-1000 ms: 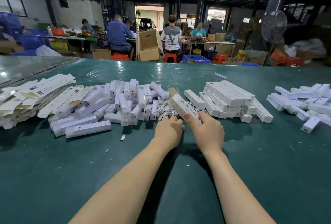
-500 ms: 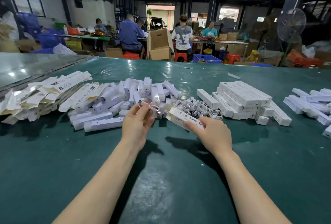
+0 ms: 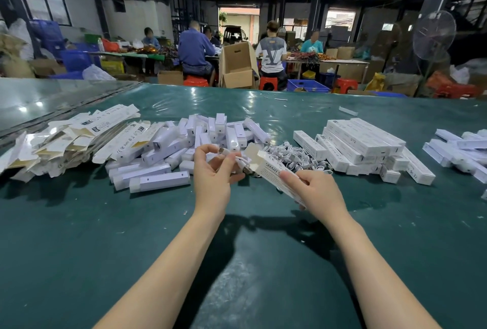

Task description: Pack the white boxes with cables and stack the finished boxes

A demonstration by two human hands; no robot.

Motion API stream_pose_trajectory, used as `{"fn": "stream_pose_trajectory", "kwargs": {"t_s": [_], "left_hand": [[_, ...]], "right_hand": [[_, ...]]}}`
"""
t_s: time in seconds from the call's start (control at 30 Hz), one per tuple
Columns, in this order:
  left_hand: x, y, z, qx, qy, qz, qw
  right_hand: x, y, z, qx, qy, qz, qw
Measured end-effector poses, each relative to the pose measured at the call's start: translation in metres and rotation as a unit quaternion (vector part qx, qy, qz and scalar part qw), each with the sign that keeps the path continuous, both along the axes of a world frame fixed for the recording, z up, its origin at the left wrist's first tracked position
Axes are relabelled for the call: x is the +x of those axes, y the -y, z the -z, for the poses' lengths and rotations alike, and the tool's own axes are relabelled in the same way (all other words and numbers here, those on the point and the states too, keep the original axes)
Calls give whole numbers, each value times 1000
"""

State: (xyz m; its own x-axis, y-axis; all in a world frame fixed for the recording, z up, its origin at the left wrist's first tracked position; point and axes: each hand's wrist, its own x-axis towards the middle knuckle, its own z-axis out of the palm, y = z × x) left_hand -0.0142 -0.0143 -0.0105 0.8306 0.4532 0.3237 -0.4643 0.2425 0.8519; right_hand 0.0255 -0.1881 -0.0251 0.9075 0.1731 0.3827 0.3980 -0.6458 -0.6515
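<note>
My right hand [image 3: 320, 191] grips a long white box [image 3: 271, 170], tilted, with its end flap open toward the upper left. My left hand [image 3: 213, 170] pinches a coiled white cable [image 3: 238, 160] just left of that open end. Behind the box lies a heap of coiled white cables [image 3: 292, 155]. A neat stack of closed white boxes [image 3: 361, 141] stands to the right of the heap.
A pile of white inner trays [image 3: 184, 149] lies behind my left hand, with flat unfolded cartons [image 3: 66, 141] further left. More white boxes [image 3: 461, 149] sit at the far right. The green table [image 3: 79, 236] spreads wide. Several people work at tables beyond it.
My left hand has lifted a cable from the pile and brought it right, up to the box's open end. My right hand has drawn the box slightly nearer.
</note>
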Motion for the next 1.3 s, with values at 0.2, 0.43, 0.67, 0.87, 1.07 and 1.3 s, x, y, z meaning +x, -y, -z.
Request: {"fn": "stream_pose_trajectory", "kwargs": {"t_s": [0.2,0.43,0.67,0.87,1.07,1.3], "left_hand": [[-1,6,-6,-59,37,-24,997],[-3,4,10,179,28,-151,972],[-3,-8,20,302,59,-178,935],[-1,-15,23,260,28,-106,959],[2,-17,25,298,19,-91,950],[4,-22,20,381,-20,-133,915]], "right_hand": [[0,-3,1,-22,-11,-18,1000],[0,-4,0,1,-31,-35,999],[1,-6,4,-10,-17,-37,999],[1,-7,4,3,-6,-16,1000],[0,-8,5,-11,-3,-18,1000],[-2,-7,5,-15,-2,-17,1000]]}}
